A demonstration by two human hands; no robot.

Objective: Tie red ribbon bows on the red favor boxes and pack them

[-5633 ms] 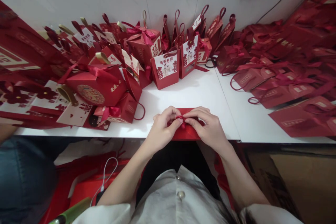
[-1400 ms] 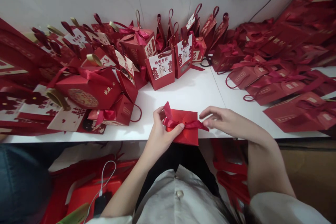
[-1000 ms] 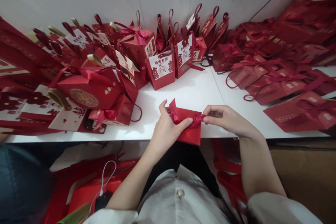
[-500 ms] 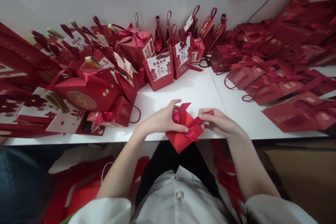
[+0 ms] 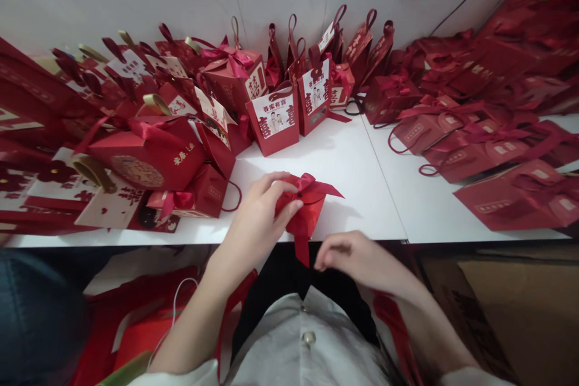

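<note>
A small red gift box (image 5: 312, 217) with a ribbon bow (image 5: 306, 182) on top stands at the front edge of the white table. My left hand (image 5: 266, 208) grips it from the left, fingers over the top by the bow. One ribbon tail (image 5: 301, 244) hangs down the front past the table edge; another points right. My right hand (image 5: 350, 256) is just below the edge, right of the hanging tail and apart from it. Its fingers are curled in, with nothing visible in them.
Red gift boxes with handles and picture cards crowd the table's left (image 5: 154, 157) and back (image 5: 275, 120). More ribboned boxes (image 5: 511, 193) fill the right. Below are red bags (image 5: 140, 335) and a cardboard box (image 5: 520, 307). Someone's dark-clothed leg (image 5: 36, 319) shows lower left.
My left hand has moved the gift box slightly left and up onto the table, turning it. My right hand has let go of the ribbon and dropped toward my lap.
</note>
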